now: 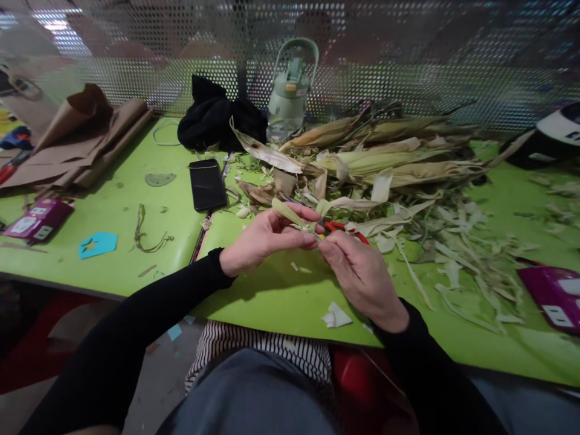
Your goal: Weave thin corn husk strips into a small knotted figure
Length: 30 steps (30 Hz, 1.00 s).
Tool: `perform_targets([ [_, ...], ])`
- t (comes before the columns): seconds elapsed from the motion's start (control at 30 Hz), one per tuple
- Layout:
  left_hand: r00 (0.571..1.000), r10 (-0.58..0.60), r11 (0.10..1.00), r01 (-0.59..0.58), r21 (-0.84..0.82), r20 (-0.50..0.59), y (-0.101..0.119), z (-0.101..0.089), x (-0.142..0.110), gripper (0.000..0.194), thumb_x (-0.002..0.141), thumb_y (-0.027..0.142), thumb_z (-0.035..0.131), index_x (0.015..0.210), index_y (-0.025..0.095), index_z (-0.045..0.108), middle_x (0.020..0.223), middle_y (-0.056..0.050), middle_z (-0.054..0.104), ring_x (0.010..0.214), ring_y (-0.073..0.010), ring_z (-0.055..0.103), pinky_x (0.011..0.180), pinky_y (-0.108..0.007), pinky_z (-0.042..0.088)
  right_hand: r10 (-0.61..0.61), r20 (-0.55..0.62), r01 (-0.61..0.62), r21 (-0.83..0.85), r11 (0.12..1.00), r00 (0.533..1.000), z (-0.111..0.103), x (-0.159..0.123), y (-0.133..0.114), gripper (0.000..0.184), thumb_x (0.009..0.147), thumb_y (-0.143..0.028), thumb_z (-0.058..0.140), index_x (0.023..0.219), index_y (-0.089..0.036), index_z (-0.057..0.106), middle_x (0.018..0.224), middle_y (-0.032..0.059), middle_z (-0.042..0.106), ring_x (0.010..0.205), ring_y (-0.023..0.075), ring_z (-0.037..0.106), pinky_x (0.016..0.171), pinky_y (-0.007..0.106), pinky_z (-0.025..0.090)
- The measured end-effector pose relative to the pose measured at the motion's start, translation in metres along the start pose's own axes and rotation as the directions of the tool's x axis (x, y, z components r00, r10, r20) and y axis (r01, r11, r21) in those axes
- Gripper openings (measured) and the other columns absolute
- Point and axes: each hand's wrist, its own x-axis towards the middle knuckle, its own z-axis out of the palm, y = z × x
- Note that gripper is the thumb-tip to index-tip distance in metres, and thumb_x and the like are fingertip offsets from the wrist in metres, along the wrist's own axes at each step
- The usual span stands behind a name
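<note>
Near the front edge of the table point(267, 311), your left hand point(260, 238) and right hand point(362, 275) pinch a husk piece point(289, 212), fingertips narrow.

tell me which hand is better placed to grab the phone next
Probably the left hand: the phone lies nearer to it, while the right hand would have to reach across. Both hands are on the husk, so the right would need to hold it alone.

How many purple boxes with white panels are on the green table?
2: one purple box at far left, another box at far right, cut off. Others may be hidden.
</note>
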Motion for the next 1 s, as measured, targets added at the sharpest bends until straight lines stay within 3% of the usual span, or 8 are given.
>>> perform_targets([
  [0.2, 0.995, 0.031, 0.977, -0.05, 0.205, 0.096, 0.011, 0.0, -0.007, 0.023, 0.076, 0.024, 0.081, 0.095, 0.015, 0.072, 0.087, -0.002, 0.072, 0.069, -0.0082, 0.064, 0.067, -0.02, 0.05, -0.028, 0.005, 0.028, 0.094, 0.995, 1.0, -0.005, -0.008, -0.01, 0.038, 0.099, -0.034, 0.049, 0.064, -0.023, 0.045, 0.055, -0.0039, 0.04, 0.05, 0.0114, 0.037, 0.052, 0.03, 0.031],
  [0.3, 0.993, 0.025, 0.971, -0.051, 0.232, 0.114, 0.01, 0.001, -0.009, 0.022, 0.077, 0.026, 0.081, 0.094, 0.015, 0.073, 0.084, -0.003, 0.073, 0.074, -0.0101, 0.067, 0.069, -0.02, 0.051, 0.045, 0.026, -0.05, 0.26, 0.964, 0.999, -0.005, -0.013, -0.01, 0.044, 0.1, -0.037, 0.049, 0.06, -0.022, 0.04, 0.053, -0.0041, 0.037, 0.048, 0.0109, 0.034, 0.049, 0.031, 0.027],
  [0.47, 0.993, 0.006, 0.974, -0.032, 0.222, 0.117, 0.009, 0.002, -0.012, 0.023, 0.077, 0.026, 0.08, 0.095, 0.015, 0.071, 0.083, -0.004, 0.074, 0.076, -0.0117, 0.07, 0.07, -0.02, 0.052, 0.188, 0.069, -0.196, 0.52, 0.831, 0.98, -0.002, -0.02, -0.004, 0.046, 0.095, -0.05, 0.056, 0.061, -0.023, 0.043, 0.056, -0.0037, 0.034, 0.05, 0.012, 0.031, 0.047, 0.03, 0.026],
  [0.57, 0.99, 0.01, 0.963, -0.047, 0.266, 0.138, 0.012, 0.001, -0.014, 0.024, 0.079, 0.028, 0.078, 0.097, 0.014, 0.07, 0.082, -0.004, 0.073, 0.073, -0.0108, 0.069, 0.066, -0.019, 0.051, 0.19, 0.1, -0.213, 0.552, 0.806, 0.977, -0.004, -0.02, -0.002, 0.046, 0.094, -0.051, 0.056, 0.06, -0.023, 0.043, 0.056, -0.0032, 0.036, 0.051, 0.0128, 0.032, 0.046, 0.03, 0.027],
  [0.67, 0.985, 0.034, 0.931, -0.092, 0.354, 0.167, 0.016, -0.003, -0.012, 0.028, 0.081, 0.033, 0.078, 0.099, 0.013, 0.071, 0.088, -0.005, 0.073, 0.073, -0.0109, 0.068, 0.069, -0.021, 0.053, 0.115, 0.089, -0.143, 0.449, 0.882, 0.989, -0.01, -0.015, -0.002, 0.049, 0.097, -0.05, 0.053, 0.058, -0.022, 0.041, 0.055, -0.0031, 0.036, 0.05, 0.0123, 0.033, 0.047, 0.03, 0.028],
  [0.8, 0.922, 0.249, 0.784, -0.371, 0.498, 0.296, 0.017, -0.018, 0.0, 0.023, 0.088, 0.031, 0.07, 0.107, 0.017, 0.073, 0.116, -0.01, 0.071, 0.111, -0.0197, 0.065, 0.098, -0.033, 0.051, 0.155, 0.127, -0.175, 0.157, 0.972, 0.98, -0.016, -0.002, 0.002, 0.038, 0.098, -0.047, 0.05, 0.071, -0.021, 0.057, 0.063, -0.0005, 0.055, 0.058, 0.0127, 0.048, 0.056, 0.029, 0.036],
  [0.9, 0.875, 0.276, 0.621, -0.479, 0.621, 0.399, 0.014, -0.029, 0.01, 0.026, 0.097, 0.034, 0.058, 0.112, 0.02, 0.074, 0.131, -0.012, 0.063, 0.133, -0.0248, 0.052, 0.112, -0.046, 0.042, 0.261, 0.182, -0.298, 0.217, 0.93, 0.948, -0.01, 0.008, 0.01, 0.036, 0.095, -0.055, 0.053, 0.085, -0.021, 0.061, 0.074, 0.0007, 0.062, 0.065, 0.0138, 0.055, 0.06, 0.028, 0.042],
  [1.0, 0.877, 0.192, 0.597, -0.461, 0.656, 0.441, 0.012, -0.033, 0.015, 0.031, 0.1, 0.033, 0.05, 0.12, 0.019, 0.069, 0.143, -0.015, 0.054, 0.144, -0.0268, 0.041, 0.118, -0.049, 0.035, 0.296, 0.269, -0.38, 0.356, 0.854, 0.917, -0.003, 0.02, 0.015, 0.035, 0.086, -0.054, 0.066, 0.098, -0.021, 0.062, 0.095, 0.0038, 0.069, 0.075, 0.0146, 0.061, 0.067, 0.028, 0.048],
])
